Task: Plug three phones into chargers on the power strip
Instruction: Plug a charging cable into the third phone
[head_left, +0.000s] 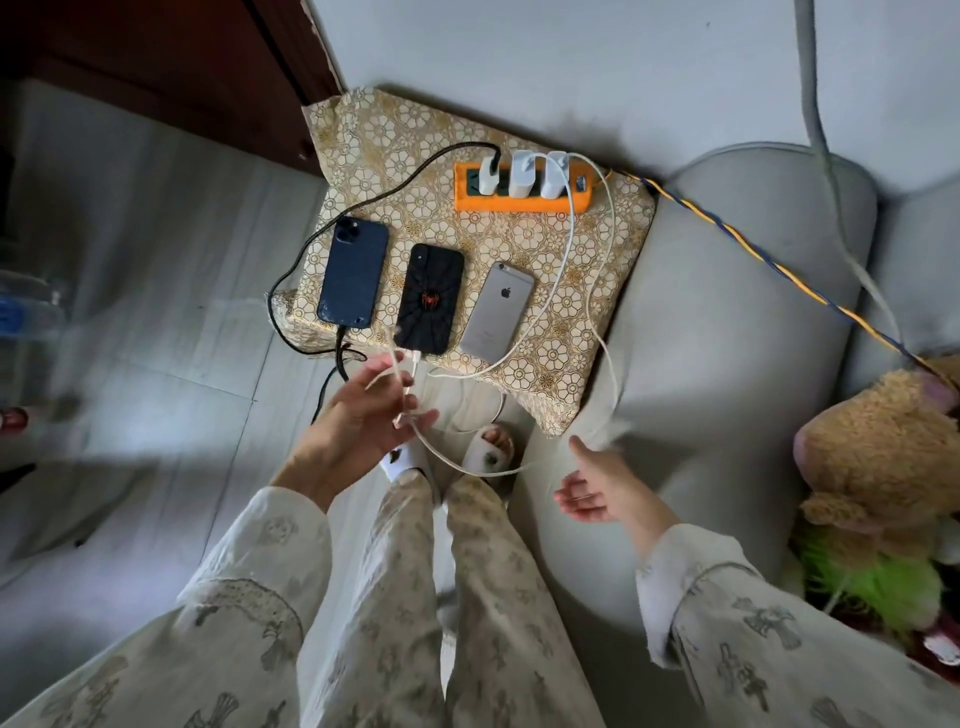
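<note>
Three phones lie face down on a floral board (582, 332): a dark blue phone (353, 272) with a black cable in its port, a black spider-case phone (429, 299) with a white cable in its port, and a silver phone (497, 313) with no cable in it. An orange power strip (519, 200) behind them carries three white chargers (522, 174). My left hand (366, 423) holds a loose white cable (467, 467) below the board's front edge, fingers loosely curled around it. My right hand (597, 488) hangs open beside the sofa arm, holding nothing.
The board rests on a grey sofa arm (727, 338). A blue-and-yellow braided cord (779, 265) runs right from the strip toward a stuffed toy (883, 467). My slippered feet (488, 449) stand on the tiled floor (156, 312) below the board. A dark wooden cabinet (182, 67) stands far left.
</note>
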